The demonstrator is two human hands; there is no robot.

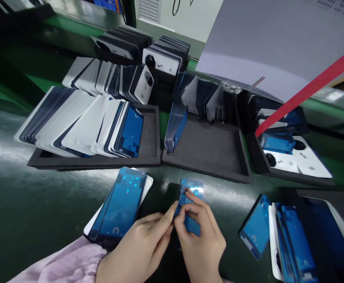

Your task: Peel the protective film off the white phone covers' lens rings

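Note:
In the middle of the bench, both my hands meet at the left edge of a phone back cover [193, 225] faced with shiny blue film. My left hand [148, 239] pinches that edge between thumb and fingers. Curled over the cover, my right hand [199, 236] has its thumb and fingers closed at the same edge, close to the left fingertips. Whether a thin film is lifted between the fingers I cannot make out. Left of my hands lies a small pile of covers [121, 204], blue side up, with white ones beneath.
Behind my hands stand a black tray [157, 135] packed with leaning covers and another black tray [207, 147] with a blue row. Farther right are a tray of white covers [310, 159], a loose blue cover [256, 228] and more stacked covers [297, 239]. A red strip [313, 90] crosses overhead.

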